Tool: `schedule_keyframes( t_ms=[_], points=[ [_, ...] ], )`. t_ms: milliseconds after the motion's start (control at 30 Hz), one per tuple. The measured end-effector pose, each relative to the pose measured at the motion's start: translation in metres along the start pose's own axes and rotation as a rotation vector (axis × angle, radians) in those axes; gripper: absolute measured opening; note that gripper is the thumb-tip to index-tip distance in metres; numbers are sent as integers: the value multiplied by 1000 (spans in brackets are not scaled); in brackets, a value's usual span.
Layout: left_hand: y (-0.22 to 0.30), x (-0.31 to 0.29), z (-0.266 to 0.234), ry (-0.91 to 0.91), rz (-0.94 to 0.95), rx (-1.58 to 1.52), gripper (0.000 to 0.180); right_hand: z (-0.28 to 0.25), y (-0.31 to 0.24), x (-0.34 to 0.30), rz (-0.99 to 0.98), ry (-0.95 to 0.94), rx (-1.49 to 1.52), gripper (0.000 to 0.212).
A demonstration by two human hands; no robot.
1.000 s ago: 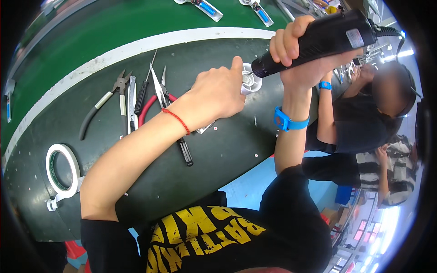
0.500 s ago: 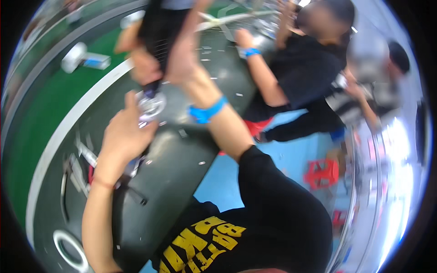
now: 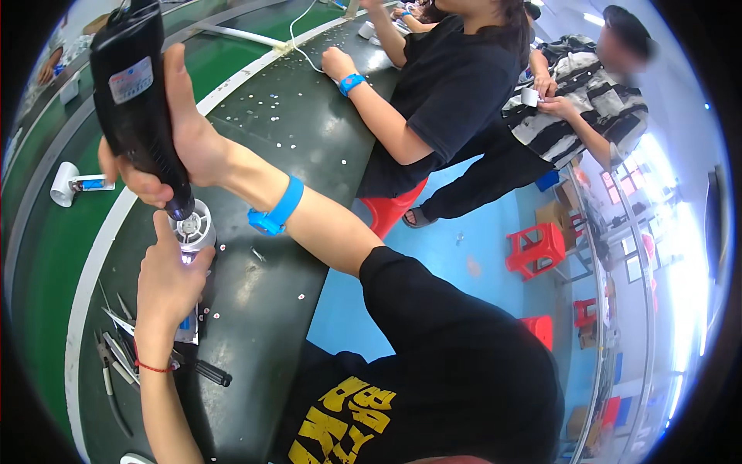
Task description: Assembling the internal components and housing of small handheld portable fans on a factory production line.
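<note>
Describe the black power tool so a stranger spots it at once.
Find the dark green tabletop. Toward its left side, the person's right hand grips a black power tool, tip down at a round white part. Bulk and a pale label set it apart from the slim hand tools lying nearby.

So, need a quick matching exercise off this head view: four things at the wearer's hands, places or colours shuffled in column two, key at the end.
Column one
1. Power tool
2. Round ringed part
3. Left-arm cord bracelet
4. Right-arm wristband

Column two
A. Red
B. Gripped in the right hand
C. Blue
D. Held by the left hand, at the tool's front end

Pairs: 1-B, 2-D, 3-A, 4-C
</note>
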State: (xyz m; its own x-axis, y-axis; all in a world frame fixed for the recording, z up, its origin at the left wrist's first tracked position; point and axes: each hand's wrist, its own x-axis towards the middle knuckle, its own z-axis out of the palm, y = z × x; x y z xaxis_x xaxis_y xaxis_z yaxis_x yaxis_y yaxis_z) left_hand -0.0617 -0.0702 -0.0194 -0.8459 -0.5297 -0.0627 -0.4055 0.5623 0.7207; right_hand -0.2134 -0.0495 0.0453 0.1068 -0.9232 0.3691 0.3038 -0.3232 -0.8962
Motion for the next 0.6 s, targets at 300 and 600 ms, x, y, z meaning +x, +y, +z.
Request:
schedule_keyframes(
  t_ms=[300,600],
  points=[
    [3,-3,-3,-10,4,6,54,1,1,-2,7,-74,19,112],
    [-1,-4,-2,17,-29,57,57,10,1,-6,59,127,-112,108]
  ],
)
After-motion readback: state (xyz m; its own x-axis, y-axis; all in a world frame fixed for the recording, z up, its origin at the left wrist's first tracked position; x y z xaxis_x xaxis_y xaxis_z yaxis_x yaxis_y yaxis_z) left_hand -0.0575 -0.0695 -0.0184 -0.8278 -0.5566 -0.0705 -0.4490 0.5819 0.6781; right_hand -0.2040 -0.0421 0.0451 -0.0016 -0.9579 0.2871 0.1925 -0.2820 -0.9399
